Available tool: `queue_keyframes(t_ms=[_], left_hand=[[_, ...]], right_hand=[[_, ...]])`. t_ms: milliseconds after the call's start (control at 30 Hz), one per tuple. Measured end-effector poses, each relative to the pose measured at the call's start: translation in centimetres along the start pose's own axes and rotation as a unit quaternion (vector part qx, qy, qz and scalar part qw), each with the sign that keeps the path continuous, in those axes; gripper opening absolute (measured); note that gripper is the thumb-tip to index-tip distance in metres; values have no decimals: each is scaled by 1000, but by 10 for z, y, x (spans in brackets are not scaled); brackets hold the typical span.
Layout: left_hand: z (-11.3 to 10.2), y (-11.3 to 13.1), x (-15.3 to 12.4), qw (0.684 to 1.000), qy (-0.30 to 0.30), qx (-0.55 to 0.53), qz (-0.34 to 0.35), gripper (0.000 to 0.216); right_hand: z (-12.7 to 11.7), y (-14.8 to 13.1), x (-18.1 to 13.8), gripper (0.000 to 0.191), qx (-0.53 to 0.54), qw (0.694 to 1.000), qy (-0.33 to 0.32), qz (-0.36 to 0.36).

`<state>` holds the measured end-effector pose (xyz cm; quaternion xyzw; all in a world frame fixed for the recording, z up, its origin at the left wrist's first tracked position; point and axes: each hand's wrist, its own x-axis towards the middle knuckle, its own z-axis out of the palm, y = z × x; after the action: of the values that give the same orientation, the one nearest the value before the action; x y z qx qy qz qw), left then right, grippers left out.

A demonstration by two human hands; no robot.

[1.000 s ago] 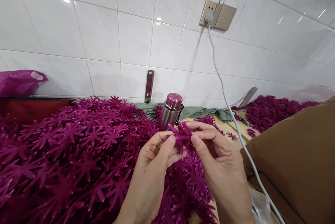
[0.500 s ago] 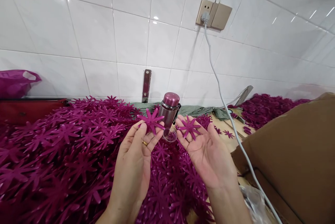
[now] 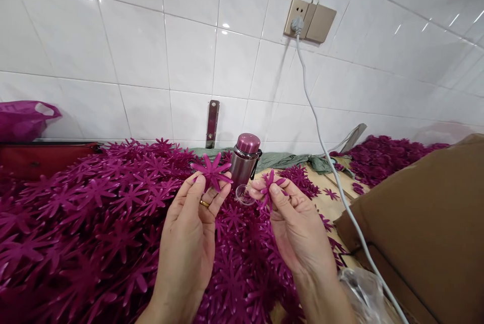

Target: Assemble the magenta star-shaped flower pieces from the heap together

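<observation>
A magenta artificial flower piece (image 3: 212,170), star-shaped with long narrow petals, is pinched at its edge between the thumb and fingers of my left hand (image 3: 192,233), which wears a gold ring. My right hand (image 3: 302,233) has its thumb pressed on a second magenta flower piece (image 3: 269,190), whose petals stick out around the fingertips. Between the hands, a small clear round dish (image 3: 245,195) sits in front of a pink-lidded thermos bottle (image 3: 242,167). Beneath and left of my hands spreads a deep heap of similar flower pieces (image 3: 121,233).
White tiles cover the wall (image 3: 132,46). A grey cord (image 3: 325,147) runs from the wall socket (image 3: 297,23) down past my right arm. A brown box-like object (image 3: 423,218) stands at right, near another magenta pile (image 3: 381,160). A red case (image 3: 45,160) and purple bag (image 3: 26,119) lie at left.
My right hand has closed from an open palm, its thumb coming down onto the flower piece. My left hand has shifted slightly left with its flower piece.
</observation>
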<state>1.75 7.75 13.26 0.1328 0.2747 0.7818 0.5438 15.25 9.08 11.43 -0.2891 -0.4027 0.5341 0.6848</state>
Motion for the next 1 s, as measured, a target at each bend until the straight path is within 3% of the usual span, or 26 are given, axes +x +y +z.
queue_keyframes(t_ms=[533, 1000], left_hand=[[-1, 6, 1, 1000, -13, -12, 0, 8], [1, 10, -2, 999, -19, -32, -6, 7]], right_hand=[[-4, 10, -4, 34, -133, 991, -2, -22], [-13, 15, 1, 17, -282, 944, 24, -169]])
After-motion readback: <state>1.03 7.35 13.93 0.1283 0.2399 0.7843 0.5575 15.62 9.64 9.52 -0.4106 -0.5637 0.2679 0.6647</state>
